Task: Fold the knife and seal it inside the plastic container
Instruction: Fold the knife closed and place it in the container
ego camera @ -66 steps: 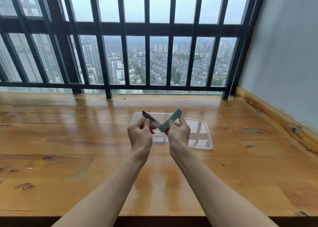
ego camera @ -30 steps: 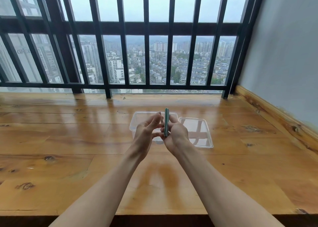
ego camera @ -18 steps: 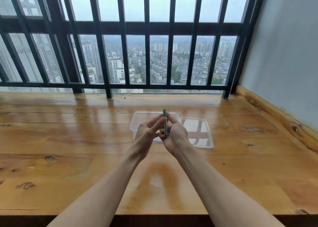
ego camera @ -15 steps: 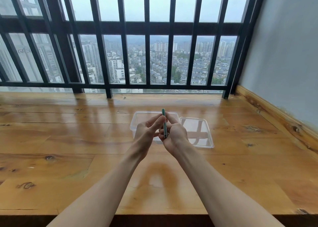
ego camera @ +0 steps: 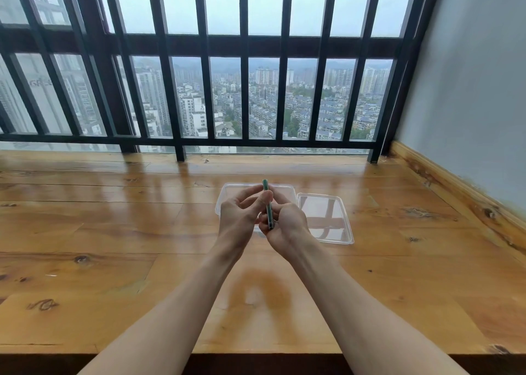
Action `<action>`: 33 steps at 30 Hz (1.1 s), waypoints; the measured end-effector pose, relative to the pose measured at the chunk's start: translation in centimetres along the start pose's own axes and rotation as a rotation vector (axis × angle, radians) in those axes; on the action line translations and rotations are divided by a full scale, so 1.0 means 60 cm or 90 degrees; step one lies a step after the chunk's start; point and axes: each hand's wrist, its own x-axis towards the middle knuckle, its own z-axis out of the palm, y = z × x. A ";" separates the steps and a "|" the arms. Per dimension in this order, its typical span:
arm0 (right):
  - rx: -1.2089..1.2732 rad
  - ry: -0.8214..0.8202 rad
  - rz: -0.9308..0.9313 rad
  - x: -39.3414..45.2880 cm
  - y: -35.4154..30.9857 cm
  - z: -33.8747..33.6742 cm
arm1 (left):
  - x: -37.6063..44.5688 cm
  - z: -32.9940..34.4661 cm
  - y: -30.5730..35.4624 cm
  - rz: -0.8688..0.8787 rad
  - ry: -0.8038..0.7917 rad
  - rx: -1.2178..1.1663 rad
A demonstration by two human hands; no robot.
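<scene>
A folding knife [ego camera: 267, 204] with a green handle stands edge-on to me, folded, its blade out of sight. My right hand [ego camera: 286, 222] grips its lower end. My left hand [ego camera: 242, 215] pinches its upper part from the left with thumb and fingers. Both hands hover just above a clear plastic container [ego camera: 227, 192] on the wooden table, which they partly hide. The container's clear lid [ego camera: 327, 218] lies flat beside it on the right.
The glossy wooden table [ego camera: 113, 232] runs to a black metal railing [ego camera: 182, 152] at the back. A grey wall with a wooden skirting [ego camera: 455, 192] bounds the right side. The table's front edge lies near my forearms.
The knife went from half open, blade to the left, to folded and held upright. Over the last second the hands have barely moved.
</scene>
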 end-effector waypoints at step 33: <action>0.014 -0.019 0.021 -0.010 0.002 0.011 | 0.011 0.008 -0.010 -0.003 0.120 -0.037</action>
